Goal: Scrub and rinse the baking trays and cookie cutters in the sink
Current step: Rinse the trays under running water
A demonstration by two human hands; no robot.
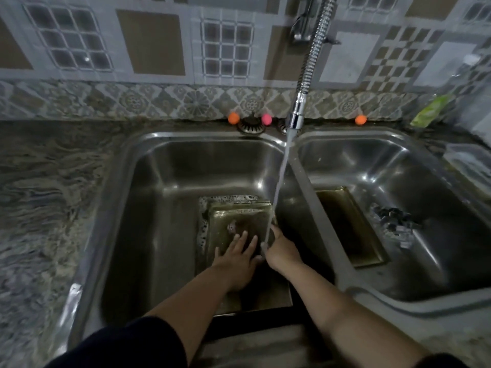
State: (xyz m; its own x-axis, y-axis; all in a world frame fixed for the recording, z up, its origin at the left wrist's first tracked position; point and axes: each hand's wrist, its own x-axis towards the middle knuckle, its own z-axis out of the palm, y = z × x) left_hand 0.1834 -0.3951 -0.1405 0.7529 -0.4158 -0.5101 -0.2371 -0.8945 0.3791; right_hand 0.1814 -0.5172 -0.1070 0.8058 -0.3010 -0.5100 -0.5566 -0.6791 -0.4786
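A gold baking tray point(239, 216) lies in the left sink basin point(164, 181), on top of a larger tray with soap foam along its far and left edges. Water from the spring faucet point(295, 118) runs onto the tray's right rim. My left hand point(236, 253) lies flat, fingers spread, inside the tray. My right hand point(279, 248) grips the tray's right rim under the stream. A second gold tray point(350, 229) rests in the right basin point(398, 166). Beside it sits a heap of metal cookie cutters point(393, 221).
A granite counter point(39, 208) surrounds the double sink. Three small balls, orange point(233, 118), pink point(266, 119) and orange point(360, 119), sit along the tiled wall behind the sink. Two drain strainers lie between them. A green packet point(427, 112) and a clear container point(470, 163) stand at right.
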